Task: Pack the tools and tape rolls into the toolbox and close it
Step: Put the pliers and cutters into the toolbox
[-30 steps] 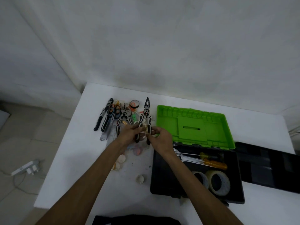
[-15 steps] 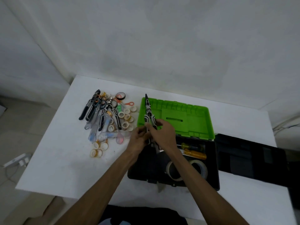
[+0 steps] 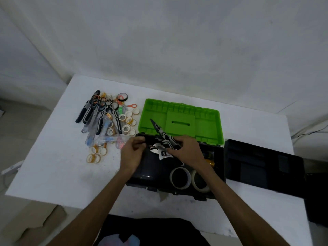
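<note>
Black-handled, pointed steel pliers (image 3: 162,134) hover over the black plastic toolbox (image 3: 142,172), far-left corner, gripped by the right hand (image 3: 187,150); the left hand (image 3: 132,152) has its fingers curled, pinching the handle ends.

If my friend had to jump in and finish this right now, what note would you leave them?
Right hand: grips the long-nose pliers by the handles, over the open toolbox.
Left hand: fingers curled at the other handle end; whether it really grips is unclear.
Done: two big tape rolls and a yellow-handled screwdriver lie in the box.
Left: set the pliers in, then pack the pile of tools and small tape rolls on the table left of the box.
The green tray sits behind the box. The box is not yet closed.
</note>
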